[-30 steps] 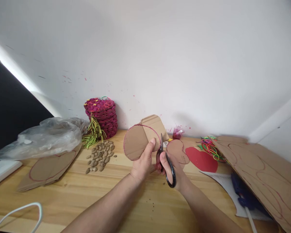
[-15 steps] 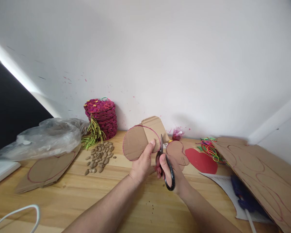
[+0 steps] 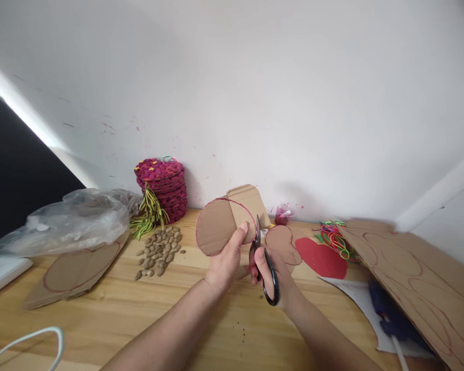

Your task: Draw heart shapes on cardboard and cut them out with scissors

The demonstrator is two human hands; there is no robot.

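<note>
My left hand (image 3: 227, 263) pinches a piece of cardboard (image 3: 216, 225) with its thumb on top. A dark red curved outline runs round the piece, and a paler flap stands up at its back right. In my right hand (image 3: 277, 273) is a pair of scissors (image 3: 271, 281) with black handles. Their blades point up and away at the cardboard's right edge, close to the red line. Just right of the blades lies a cardboard cutout (image 3: 281, 245) with rounded lobes. Beside that rests a red cutout (image 3: 321, 257).
Several brown seed-like pieces (image 3: 160, 252) lie left of my hands, before a magenta stack (image 3: 163, 190) with a green tassel. A plastic bag (image 3: 77, 216) covers part of a marked cardboard sheet (image 3: 77, 268). At right, a large cardboard sheet (image 3: 413, 288) leans over a blue glue gun (image 3: 386, 309).
Almost nothing differs. Both hands, the cardboard and the scissors keep nearly the same place, with only a very slight shift of the whole view.
</note>
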